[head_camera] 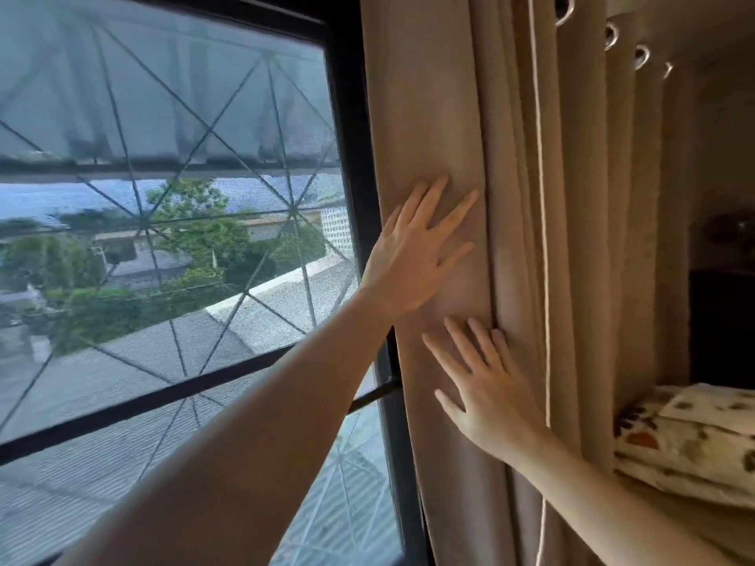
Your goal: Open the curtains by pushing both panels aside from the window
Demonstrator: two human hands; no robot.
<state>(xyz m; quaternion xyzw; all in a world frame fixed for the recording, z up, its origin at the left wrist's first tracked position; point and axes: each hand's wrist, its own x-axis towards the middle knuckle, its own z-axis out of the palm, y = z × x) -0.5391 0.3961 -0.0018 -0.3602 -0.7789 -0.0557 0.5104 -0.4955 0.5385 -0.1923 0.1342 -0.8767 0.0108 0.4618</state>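
A beige curtain panel (572, 222) hangs bunched in folds at the right side of the window (163, 198), with metal eyelets along its top. My left hand (421, 247) lies flat on the curtain's leading fold, fingers spread. Just below it, my right hand (486, 386) also presses flat against the fabric with fingers apart. Neither hand grips the cloth. The glass with its black frame (351, 157) and diagonal grille is uncovered to the left. No second panel is in view.
A pillow with a leaf print (690, 439) lies at the lower right, close behind the curtain. Dark furniture (723, 320) stands at the far right. Outside the window are trees, roofs and a road.
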